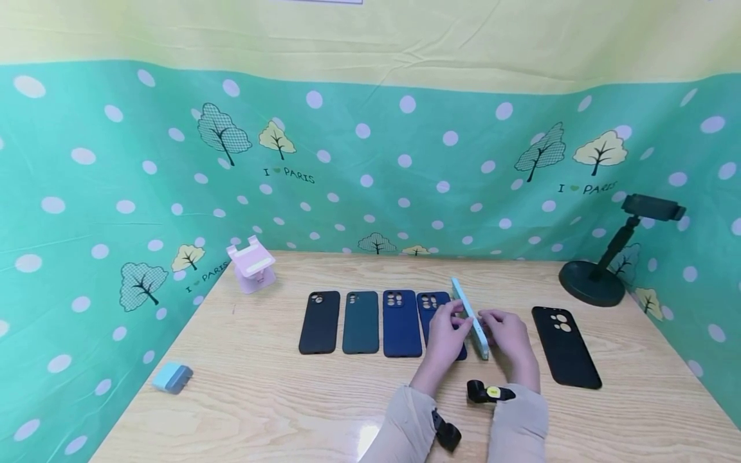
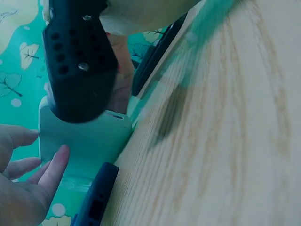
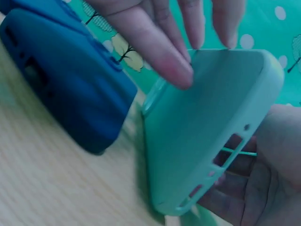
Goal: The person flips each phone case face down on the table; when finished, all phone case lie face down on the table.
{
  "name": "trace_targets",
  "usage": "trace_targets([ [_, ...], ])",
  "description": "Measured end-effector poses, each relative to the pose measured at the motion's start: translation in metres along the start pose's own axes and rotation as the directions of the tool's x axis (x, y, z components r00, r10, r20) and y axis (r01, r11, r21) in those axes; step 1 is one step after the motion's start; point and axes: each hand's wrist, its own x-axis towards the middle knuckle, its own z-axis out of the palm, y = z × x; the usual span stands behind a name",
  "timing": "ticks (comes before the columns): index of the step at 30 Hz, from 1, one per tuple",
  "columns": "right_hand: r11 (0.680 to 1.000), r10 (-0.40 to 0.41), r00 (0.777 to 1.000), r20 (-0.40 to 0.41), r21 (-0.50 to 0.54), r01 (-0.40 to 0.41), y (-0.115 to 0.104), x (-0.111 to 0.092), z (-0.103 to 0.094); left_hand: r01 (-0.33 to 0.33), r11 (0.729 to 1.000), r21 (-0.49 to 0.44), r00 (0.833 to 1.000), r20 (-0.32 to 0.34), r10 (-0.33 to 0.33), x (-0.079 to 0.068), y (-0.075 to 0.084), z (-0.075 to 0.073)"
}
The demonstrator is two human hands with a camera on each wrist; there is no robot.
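A mint-green phone case (image 1: 480, 339) stands on its long edge on the table, between both hands. My left hand (image 1: 444, 335) is at its left side; in the right wrist view the thumb lies against the flat back of the case (image 3: 202, 125) while the other fingertips meet its upper edge. From the opposite side my right hand (image 1: 511, 334) holds it, fingers bent behind the case and partly hidden, as seen through the port cutouts. A dark blue case (image 1: 434, 301) lies just left, partly covered by my left hand.
Left of the hands lie another blue case (image 1: 402, 325), a dark green case (image 1: 361, 325) and a black case (image 1: 320, 325). Another black case (image 1: 564, 347) lies right. A black stand (image 1: 592, 283), a pink stand (image 1: 255, 263) and a light-blue charger plug (image 1: 172, 377) are farther out.
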Motion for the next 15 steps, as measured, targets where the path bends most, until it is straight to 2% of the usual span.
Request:
trace_targets([
  [3,0.995,-0.005,1.0,-0.002,0.097,0.005,-0.003,-0.002,-0.003,0.004,1.0,-0.01,1.0,0.009,-0.004,0.0,-0.001,0.001],
  [7,0.989,-0.035,0.999,0.026,0.146,0.03,-0.009,-0.005,-0.008,-0.003,1.0,-0.017,1.0,0.01,0.003,0.0,-0.002,0.003],
  [9,0.989,-0.051,0.998,0.046,0.141,0.044,-0.012,-0.006,-0.01,-0.014,1.0,-0.008,1.0,0.012,0.014,0.0,-0.003,0.003],
  [15,0.998,-0.066,0.994,0.086,0.031,0.063,-0.016,-0.009,-0.012,-0.026,1.0,0.013,0.999,0.041,0.026,0.001,-0.007,0.004],
])
